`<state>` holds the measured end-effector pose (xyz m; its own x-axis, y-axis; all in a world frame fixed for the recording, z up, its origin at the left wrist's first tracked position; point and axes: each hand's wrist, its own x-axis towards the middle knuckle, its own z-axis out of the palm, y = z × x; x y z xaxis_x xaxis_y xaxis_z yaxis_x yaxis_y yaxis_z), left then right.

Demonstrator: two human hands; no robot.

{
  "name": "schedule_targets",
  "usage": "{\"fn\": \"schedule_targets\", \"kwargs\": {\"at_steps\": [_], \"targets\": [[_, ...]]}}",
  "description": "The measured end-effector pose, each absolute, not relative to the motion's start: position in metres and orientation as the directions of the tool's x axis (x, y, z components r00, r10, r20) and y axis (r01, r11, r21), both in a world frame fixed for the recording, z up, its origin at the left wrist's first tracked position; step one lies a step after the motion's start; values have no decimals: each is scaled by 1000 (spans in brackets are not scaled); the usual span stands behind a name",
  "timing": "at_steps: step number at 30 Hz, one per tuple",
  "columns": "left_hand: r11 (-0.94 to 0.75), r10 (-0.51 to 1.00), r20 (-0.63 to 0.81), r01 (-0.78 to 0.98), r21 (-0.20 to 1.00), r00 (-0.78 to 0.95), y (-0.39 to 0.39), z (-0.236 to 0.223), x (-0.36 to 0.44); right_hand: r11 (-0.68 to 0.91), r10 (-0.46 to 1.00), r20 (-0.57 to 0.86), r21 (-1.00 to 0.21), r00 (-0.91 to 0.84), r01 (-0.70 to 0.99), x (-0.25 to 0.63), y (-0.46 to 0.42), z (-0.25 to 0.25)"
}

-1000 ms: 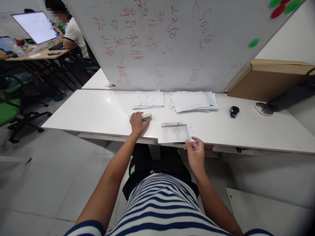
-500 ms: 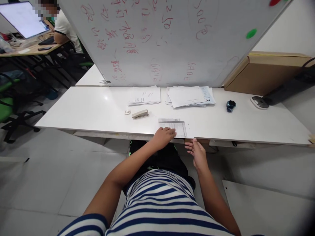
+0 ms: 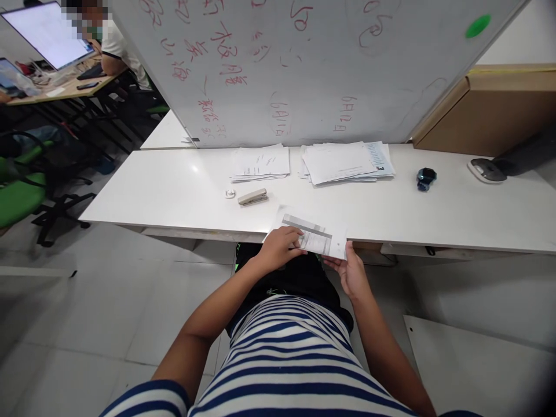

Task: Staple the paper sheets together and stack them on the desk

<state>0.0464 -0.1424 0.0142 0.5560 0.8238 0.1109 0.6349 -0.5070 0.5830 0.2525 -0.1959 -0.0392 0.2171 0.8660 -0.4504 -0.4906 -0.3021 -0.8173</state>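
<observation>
A white printed sheet of paper (image 3: pixel 337 236) with grey bands sits at the front edge of the desk, its near right part tilted out past the edge. My left hand (image 3: pixel 281 248) has its fingers over the left near part of the sheet, thumb by the near edge. At the near right corner, my right hand (image 3: pixel 351 271) pinches the sheet, thumb on top and fingers below. A beige stapler (image 3: pixel 253 197) lies on the desk left of the sheet, beside a small white object (image 3: pixel 230 194).
Two stacks of papers, a left stack (image 3: pixel 263 161) and a right stack (image 3: pixel 341 161), lie before the whiteboard (image 3: pixel 313 75). A dark watch-like object (image 3: pixel 426 178), a mouse (image 3: pixel 489 170) and a cardboard box (image 3: pixel 456 116) are at the right. A person (image 3: pixel 119 52) sits at another desk.
My right hand has closed on the sheet's near right corner. The sheet has turned and come toward me at that corner. My left hand stays on it. The view has shifted slightly.
</observation>
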Motion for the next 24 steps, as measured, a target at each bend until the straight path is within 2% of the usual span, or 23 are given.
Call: {"fn": "schedule_targets", "kwargs": {"at_steps": [3,7,10,13,17,19,21,24], "targets": [[-348,878,57,552,758,476,-144,18,45,-287,864,-438,-834,248,-472,251,-196,-39],[-150,953,23,407,901,301,-140,23,39,-265,863,-426,-840,272,-474,253,-198,-40],[-12,1000,7,275,961,20,-131,24,26,-310,872,-438,-840,220,-445,259,-200,-43],[38,969,-14,91,995,-246,-122,26,9,-381,889,-448,-837,92,-393,264,-202,-43],[46,916,-91,-124,991,-391,-114,29,-10,-459,886,-454,-828,-97,-322,262,-206,-37],[46,906,-98,-134,990,-412,-113,28,-14,-478,878,-447,-845,-172,-241,259,-208,-37],[40,903,-67,-71,997,-424,-115,26,-13,-475,870,-440,-869,-223,-137,256,-208,-39],[-56,942,104,157,986,-320,-125,26,-5,-460,869,-436,-886,-235,-57,252,-209,-42]]}}
